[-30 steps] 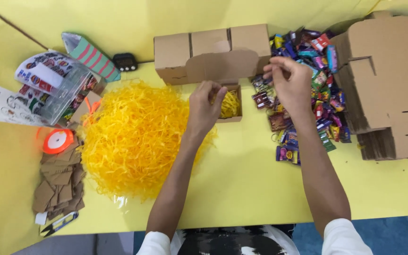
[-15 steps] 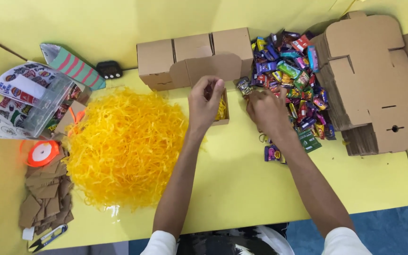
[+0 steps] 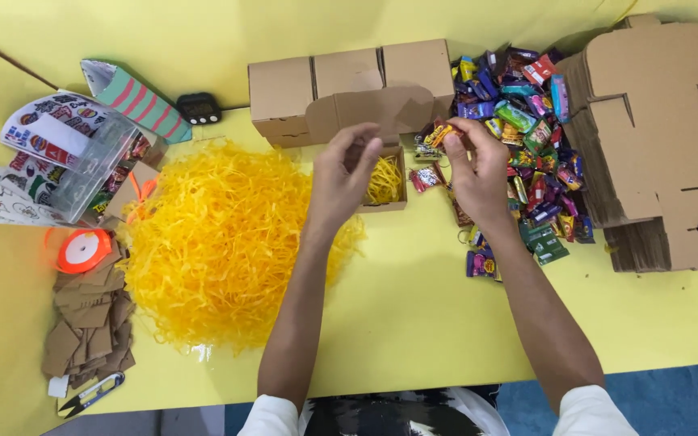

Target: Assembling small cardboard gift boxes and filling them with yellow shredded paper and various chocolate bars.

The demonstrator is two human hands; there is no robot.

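Yellow desk [image 3: 414,323], crinkly paper shred [image 3: 220,242]. My right hand [image 3: 474,173] pinches a glossy candy [image 3: 438,133]; left hand [image 3: 345,178], loosely open, over small cardboard box [image 3: 385,182]. Right has lifted from candy pile [image 3: 527,145].

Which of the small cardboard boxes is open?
The small box in front of the closed row, beneath the left hand: its lid stands up, yellow shred shows inside; the others are shut.

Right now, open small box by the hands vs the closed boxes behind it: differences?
The open small box has its lid flap up and holds yellow paper shred; the closed boxes are shut, contents hidden. The open small box sits alone near the left hand; the closed boxes stand side by side in a row. Both are plain brown cardboard.
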